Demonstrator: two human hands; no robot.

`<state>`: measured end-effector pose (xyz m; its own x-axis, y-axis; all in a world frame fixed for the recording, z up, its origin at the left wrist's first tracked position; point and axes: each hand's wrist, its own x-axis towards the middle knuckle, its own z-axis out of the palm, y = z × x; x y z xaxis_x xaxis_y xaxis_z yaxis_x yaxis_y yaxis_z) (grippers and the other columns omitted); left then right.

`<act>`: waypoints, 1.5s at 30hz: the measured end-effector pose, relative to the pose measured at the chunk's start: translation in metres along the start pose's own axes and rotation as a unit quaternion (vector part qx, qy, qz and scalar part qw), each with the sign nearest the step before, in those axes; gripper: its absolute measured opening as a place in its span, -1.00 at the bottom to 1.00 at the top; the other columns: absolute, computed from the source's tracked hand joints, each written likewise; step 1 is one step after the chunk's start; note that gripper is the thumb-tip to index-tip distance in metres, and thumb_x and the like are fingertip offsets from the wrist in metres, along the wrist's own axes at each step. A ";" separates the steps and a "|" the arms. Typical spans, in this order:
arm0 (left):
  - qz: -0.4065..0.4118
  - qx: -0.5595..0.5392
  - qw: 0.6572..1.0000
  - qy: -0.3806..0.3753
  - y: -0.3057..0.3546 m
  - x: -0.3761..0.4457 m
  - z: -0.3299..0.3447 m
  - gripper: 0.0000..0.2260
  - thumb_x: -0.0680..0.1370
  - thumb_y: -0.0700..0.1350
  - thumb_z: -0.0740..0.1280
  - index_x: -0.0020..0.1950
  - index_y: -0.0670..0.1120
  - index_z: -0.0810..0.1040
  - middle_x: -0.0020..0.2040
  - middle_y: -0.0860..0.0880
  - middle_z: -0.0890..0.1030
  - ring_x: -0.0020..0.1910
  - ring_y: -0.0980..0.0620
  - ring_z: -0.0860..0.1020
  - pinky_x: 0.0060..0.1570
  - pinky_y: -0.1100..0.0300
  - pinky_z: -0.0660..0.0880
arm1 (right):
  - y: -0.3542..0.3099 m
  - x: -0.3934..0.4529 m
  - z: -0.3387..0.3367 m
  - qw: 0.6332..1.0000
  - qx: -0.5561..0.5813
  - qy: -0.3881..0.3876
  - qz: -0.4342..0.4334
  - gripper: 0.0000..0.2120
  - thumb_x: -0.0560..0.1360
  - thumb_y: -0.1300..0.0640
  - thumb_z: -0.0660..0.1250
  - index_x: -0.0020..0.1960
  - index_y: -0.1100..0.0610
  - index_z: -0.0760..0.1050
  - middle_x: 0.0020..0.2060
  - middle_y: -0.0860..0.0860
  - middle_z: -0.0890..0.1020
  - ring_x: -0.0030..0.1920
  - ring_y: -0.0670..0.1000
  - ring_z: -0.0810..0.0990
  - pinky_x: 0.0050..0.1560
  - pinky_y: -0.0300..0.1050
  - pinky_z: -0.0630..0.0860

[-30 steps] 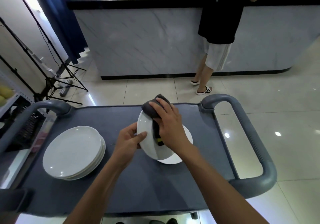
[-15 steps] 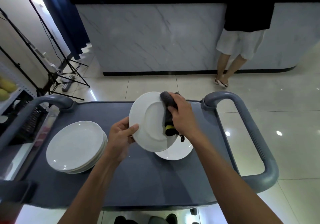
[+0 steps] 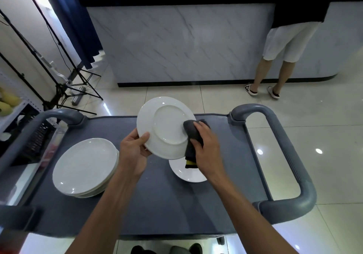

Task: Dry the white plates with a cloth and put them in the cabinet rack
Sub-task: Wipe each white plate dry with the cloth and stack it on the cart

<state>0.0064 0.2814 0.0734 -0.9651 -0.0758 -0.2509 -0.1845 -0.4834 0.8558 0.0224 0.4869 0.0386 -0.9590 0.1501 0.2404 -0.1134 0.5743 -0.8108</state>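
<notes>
My left hand (image 3: 133, 149) grips the lower left rim of a white plate (image 3: 163, 126), held tilted above the cart with its underside and foot ring facing me. My right hand (image 3: 206, 145) presses a dark grey cloth (image 3: 191, 134) with a yellow tag against the plate's right edge. Below them another white plate (image 3: 188, 172) lies flat on the cart, partly hidden by the cloth and my right hand. A stack of white plates (image 3: 84, 167) sits on the cart's left side.
The grey cart (image 3: 167, 204) has curved handles at the right (image 3: 290, 155) and the left (image 3: 49, 116). A person (image 3: 284, 43) stands at the marble counter (image 3: 186, 43) ahead. Light-stand tripods (image 3: 64, 88) are on the left, with a dark rack (image 3: 33, 143) beside the cart.
The plate has been lifted and turned so its underside faces me. My right hand with the cloth slid from the top to the right edge. The person moved right along the counter.
</notes>
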 end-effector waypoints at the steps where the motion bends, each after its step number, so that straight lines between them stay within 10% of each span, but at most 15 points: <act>1: 0.000 -0.005 1.000 0.003 -0.001 0.000 0.003 -0.76 0.60 -0.35 0.20 0.17 -0.16 0.59 0.02 -0.10 0.69 -0.05 -0.04 0.65 -0.14 0.08 0.65 | -0.002 -0.004 0.003 1.000 -0.016 0.003 -0.018 -0.52 0.56 0.28 0.32 0.46 0.06 0.41 0.46 -0.03 0.40 0.41 0.01 0.34 0.41 -0.31 0.13; 7: -0.004 -0.018 1.000 0.020 -0.007 0.001 0.019 -0.76 0.61 -0.35 0.20 0.20 -0.19 0.58 0.07 -0.18 0.65 -0.02 -0.12 0.62 -0.19 0.06 0.65 | -0.017 -0.017 0.022 0.990 -0.100 0.004 -0.101 -0.56 0.56 0.20 0.29 0.43 0.05 0.46 0.46 0.03 0.42 0.31 0.20 0.44 0.25 0.15 0.41; 16: -0.024 -0.029 0.999 0.033 -0.012 0.001 0.022 -0.73 0.62 -0.33 0.18 0.29 -0.23 0.53 0.22 -0.27 0.59 0.08 -0.20 0.58 -0.16 0.04 0.65 | -0.002 -0.034 0.035 0.976 -0.146 -0.012 -0.164 -0.42 0.53 0.20 0.32 0.52 -0.04 0.29 0.52 0.00 0.31 0.42 0.14 0.34 0.30 0.11 0.41; 30: -0.035 -0.020 0.998 -0.038 -0.012 0.002 -0.003 -0.75 0.60 -0.25 0.23 0.20 -0.11 0.61 0.05 -0.06 0.70 -0.04 0.00 0.67 -0.11 0.10 0.64 | 0.008 0.001 -0.012 0.998 -0.050 0.045 -0.018 -0.56 0.62 0.23 0.26 0.48 0.09 0.37 0.49 0.02 0.37 0.40 0.11 0.34 0.45 -0.13 0.21; 45: -0.042 0.074 0.992 -0.098 -0.015 -0.008 0.001 -0.68 0.49 -0.24 0.32 0.23 -0.21 0.59 -0.02 -0.14 0.69 -0.15 -0.06 0.65 -0.28 0.07 0.62 | -0.022 0.041 -0.021 0.991 -0.122 0.022 -0.056 -0.60 0.60 0.23 0.27 0.43 0.09 0.45 0.45 0.04 0.43 0.37 0.19 0.38 0.35 0.18 0.35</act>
<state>0.0168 0.2902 0.0629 -0.9598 0.1383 -0.2442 -0.2779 -0.3473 0.8956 -0.0088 0.4972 0.0771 -0.9315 0.1062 0.3480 -0.1464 0.7661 -0.6258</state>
